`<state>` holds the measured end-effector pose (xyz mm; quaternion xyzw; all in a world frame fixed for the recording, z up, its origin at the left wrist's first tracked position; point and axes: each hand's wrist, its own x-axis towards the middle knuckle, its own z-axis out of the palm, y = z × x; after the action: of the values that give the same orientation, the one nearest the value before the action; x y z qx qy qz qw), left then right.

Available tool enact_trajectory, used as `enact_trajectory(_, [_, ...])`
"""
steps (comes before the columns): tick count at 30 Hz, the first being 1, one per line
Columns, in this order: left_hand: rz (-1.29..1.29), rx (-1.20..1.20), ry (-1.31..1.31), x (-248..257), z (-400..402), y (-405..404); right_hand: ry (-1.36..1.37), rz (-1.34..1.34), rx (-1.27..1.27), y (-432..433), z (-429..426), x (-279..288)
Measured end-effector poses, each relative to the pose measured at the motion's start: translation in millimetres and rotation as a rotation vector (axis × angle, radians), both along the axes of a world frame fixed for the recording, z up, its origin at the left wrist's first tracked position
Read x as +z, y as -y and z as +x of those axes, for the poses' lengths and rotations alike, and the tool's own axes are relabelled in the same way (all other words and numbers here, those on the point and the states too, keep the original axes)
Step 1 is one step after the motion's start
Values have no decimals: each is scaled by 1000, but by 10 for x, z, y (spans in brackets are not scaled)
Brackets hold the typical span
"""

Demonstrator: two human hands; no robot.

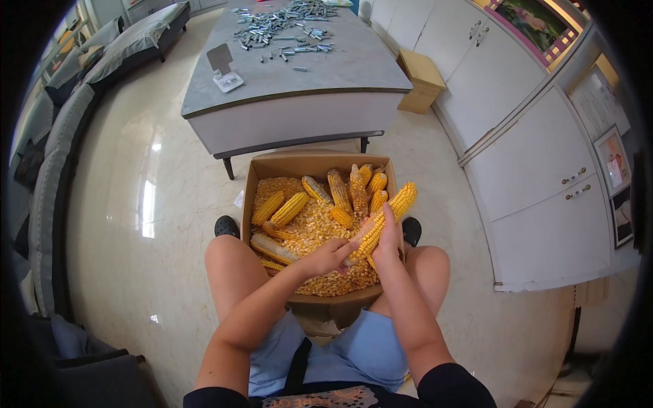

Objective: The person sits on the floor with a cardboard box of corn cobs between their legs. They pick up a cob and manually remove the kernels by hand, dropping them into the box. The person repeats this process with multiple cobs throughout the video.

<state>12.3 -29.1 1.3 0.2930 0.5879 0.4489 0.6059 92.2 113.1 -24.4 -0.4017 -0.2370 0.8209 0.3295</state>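
My right hand [387, 235] is closed around a large yellow ear of dried corn [403, 199], which slants up to the right over the box's right side. Part of its near side is stripped of kernels. My left hand [329, 257] touches the lower end of the same ear with its fingers; whether it grips the ear I cannot tell. Beneath both hands, the open cardboard box [319, 159] holds loose corn kernels [311, 224]. Several more ears lie in it, some at the left [289, 209], others at the back right [339, 188]. A mostly bare cob [273, 248] rests at the left.
Beyond the box stands a grey-topped table [357, 71] with many small metal tubes [285, 25] and a small stand [227, 79]. A wooden box [419, 81] is beside white cabinets [541, 204]. A sofa [66, 132] lines the left. My knees flank the cardboard box.
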Motion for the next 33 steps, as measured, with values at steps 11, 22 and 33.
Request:
enact_trajectory(11, [37,-24,145,-282,34,13,165,228,23,124,-47,245])
enact_trajectory(22, [78,-76,-9,-111,-17,-76,78,28,-19,-103,-13,-96])
enact_trajectory(33, [150,6,-152,-127,38,11,60,-63,26,-58,5,-39])
